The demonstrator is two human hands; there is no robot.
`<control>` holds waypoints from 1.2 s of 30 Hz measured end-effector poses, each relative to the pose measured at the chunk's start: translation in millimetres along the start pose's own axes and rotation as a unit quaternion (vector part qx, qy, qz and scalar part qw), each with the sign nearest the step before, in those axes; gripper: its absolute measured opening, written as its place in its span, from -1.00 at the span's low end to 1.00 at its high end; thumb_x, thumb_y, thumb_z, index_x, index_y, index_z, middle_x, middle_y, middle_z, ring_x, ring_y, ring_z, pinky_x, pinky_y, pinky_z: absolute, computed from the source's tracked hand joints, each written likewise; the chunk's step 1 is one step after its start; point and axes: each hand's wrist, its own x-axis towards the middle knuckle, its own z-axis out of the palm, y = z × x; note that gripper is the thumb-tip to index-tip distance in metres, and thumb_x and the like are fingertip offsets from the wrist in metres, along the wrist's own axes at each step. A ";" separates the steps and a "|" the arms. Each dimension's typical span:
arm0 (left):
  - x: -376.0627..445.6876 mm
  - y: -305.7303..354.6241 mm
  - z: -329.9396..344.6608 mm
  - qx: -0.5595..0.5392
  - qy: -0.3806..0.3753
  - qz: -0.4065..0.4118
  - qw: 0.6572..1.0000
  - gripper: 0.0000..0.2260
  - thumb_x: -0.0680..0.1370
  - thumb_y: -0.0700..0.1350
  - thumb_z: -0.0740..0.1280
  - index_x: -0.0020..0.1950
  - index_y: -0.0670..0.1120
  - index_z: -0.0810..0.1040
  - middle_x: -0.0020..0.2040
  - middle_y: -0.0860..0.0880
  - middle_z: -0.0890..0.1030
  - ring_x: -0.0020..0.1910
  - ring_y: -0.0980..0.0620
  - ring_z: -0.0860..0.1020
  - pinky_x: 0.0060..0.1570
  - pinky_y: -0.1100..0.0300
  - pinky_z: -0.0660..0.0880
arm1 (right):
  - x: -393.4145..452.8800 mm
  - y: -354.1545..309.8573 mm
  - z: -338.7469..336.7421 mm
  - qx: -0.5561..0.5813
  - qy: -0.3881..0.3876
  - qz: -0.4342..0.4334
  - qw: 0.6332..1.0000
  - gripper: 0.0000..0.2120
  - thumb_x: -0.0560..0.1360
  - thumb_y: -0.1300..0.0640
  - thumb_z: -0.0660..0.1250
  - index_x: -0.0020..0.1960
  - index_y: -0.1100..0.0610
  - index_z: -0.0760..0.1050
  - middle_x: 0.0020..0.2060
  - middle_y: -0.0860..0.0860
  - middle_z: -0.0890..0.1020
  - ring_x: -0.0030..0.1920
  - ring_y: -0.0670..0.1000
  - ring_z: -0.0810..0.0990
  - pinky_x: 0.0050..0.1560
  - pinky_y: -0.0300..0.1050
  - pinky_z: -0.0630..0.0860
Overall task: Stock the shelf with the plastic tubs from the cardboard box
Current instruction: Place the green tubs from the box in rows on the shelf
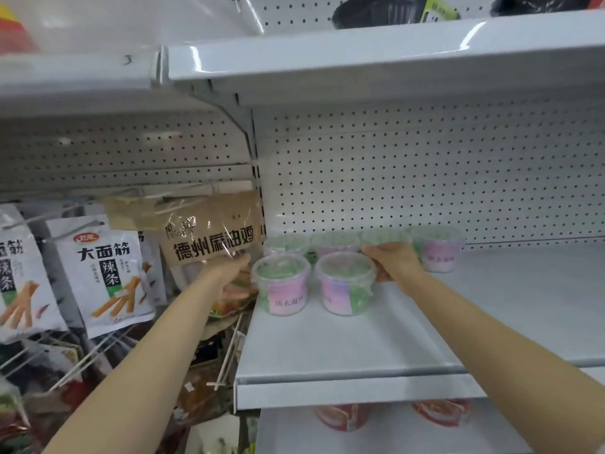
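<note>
Six tubs [281, 283] sit toward the back left of the shelf [360, 348], four in a rear row against the pegboard [425, 178] and two in front of them, so the stocking looks well begun while most of the shelf to the right and front lies bare. The left hand [229, 268] reaches to the left side of the front-left tub, fingers extended toward its wall; whether they touch it I cannot tell, since the hand lies partly behind the tub's edge and against a brown packet [212, 237] hanging in the next bay. The right hand [394, 260] lies between the front-right tub and the rear row, fingers curled at what seems to be the third rear tub, though that tub is mostly hidden behind it. I judge the step to be squaring up the placed tubs, pressing them into neat rows. The cardboard box is out of view. Next, both hands would need to let go without tipping the light tubs and go back to the box for more.
</note>
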 end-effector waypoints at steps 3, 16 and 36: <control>-6.2 -14.4 -2.8 -0.054 -0.030 0.056 0.997 -0.65 0.43 0.20 0.38 0.07 0.00 0.57 -0.02 -0.01 0.66 -0.09 -0.03 0.67 0.01 0.08 0.60 | -31.0 20.6 4.6 0.033 -0.009 -0.106 0.994 -0.66 0.36 -0.02 0.53 0.06 0.04 0.56 0.10 0.01 0.64 0.03 0.00 0.63 0.10 -0.19 0.54; -16.0 -59.9 41.1 -0.062 -0.033 0.223 0.972 0.06 0.04 0.06 0.69 0.43 0.04 0.24 0.31 0.08 0.46 0.29 0.01 0.45 0.24 0.06 0.43 | -62.0 55.4 68.7 0.055 0.123 -0.073 0.988 0.05 0.05 0.13 0.70 0.39 0.16 0.19 0.29 0.09 0.40 0.27 0.11 0.46 0.28 -0.01 0.46; 10.9 -77.7 44.6 0.003 -0.006 0.244 0.970 0.05 0.01 0.12 0.68 0.41 -0.02 0.29 0.28 0.00 0.52 0.23 -0.02 0.50 0.26 -0.03 0.45 | -24.1 63.3 10.3 0.043 -0.041 -0.059 0.996 -0.33 0.22 0.21 0.63 0.26 0.10 0.46 0.11 0.00 0.60 0.07 -0.04 0.55 -0.06 -0.25 0.48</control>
